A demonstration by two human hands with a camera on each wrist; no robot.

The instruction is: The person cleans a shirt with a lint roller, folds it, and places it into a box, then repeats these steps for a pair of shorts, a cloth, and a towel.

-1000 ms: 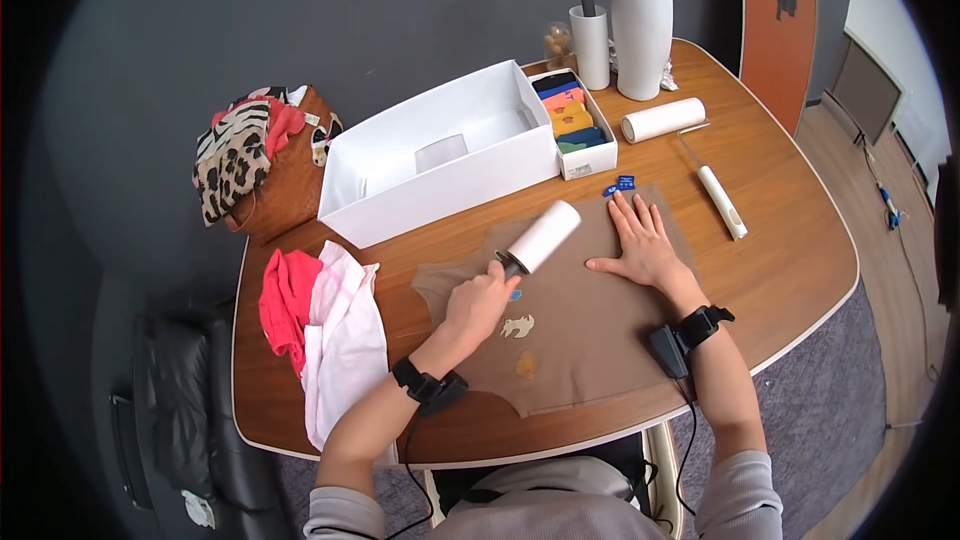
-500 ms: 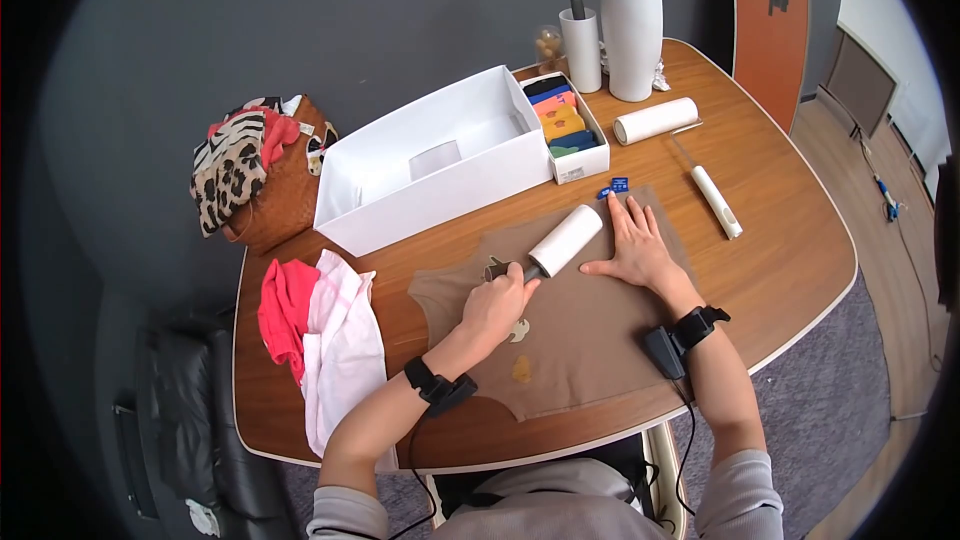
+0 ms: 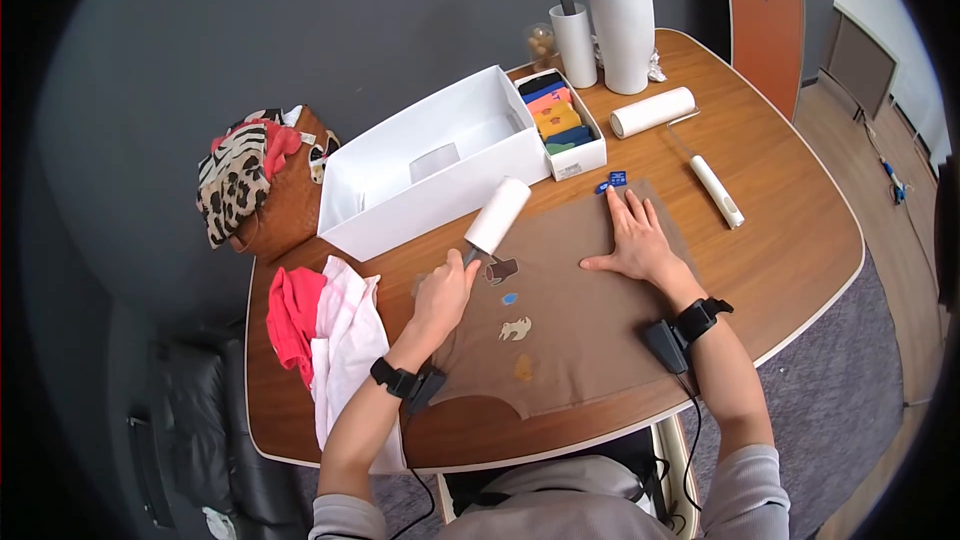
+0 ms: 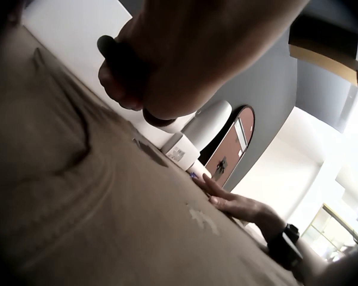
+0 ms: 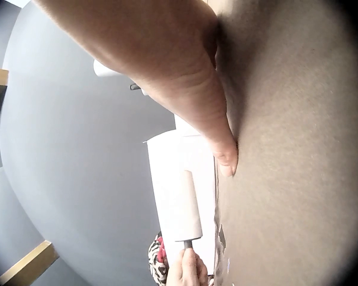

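My left hand (image 3: 440,295) grips the dark handle (image 4: 122,59) of a white lint roller (image 3: 498,215), which is angled toward the white box over the far left part of a brown garment (image 3: 580,340). In the right wrist view the roller (image 5: 190,205) stands out in front of the box. My right hand (image 3: 640,243) lies on the garment with its fingers spread, fingertips close to small blue labels (image 3: 613,180). Between the hands, the cloth shows a dark print (image 3: 502,271), a blue spot (image 3: 510,299), a pale animal shape (image 3: 516,329) and a tan patch (image 3: 524,368).
A large white box (image 3: 400,185) and a small box of folded colourful cloths (image 3: 560,120) stand at the back. Right of them lie another white roll (image 3: 652,112) and a white-handled roller frame (image 3: 716,192). A white vase (image 3: 622,20) stands behind. Pink and white clothes (image 3: 345,340) lie left.
The left hand moved the lint roller right, then back left and toward the box, uncovering the dark print and blue spot. The right hand stayed on the garment.
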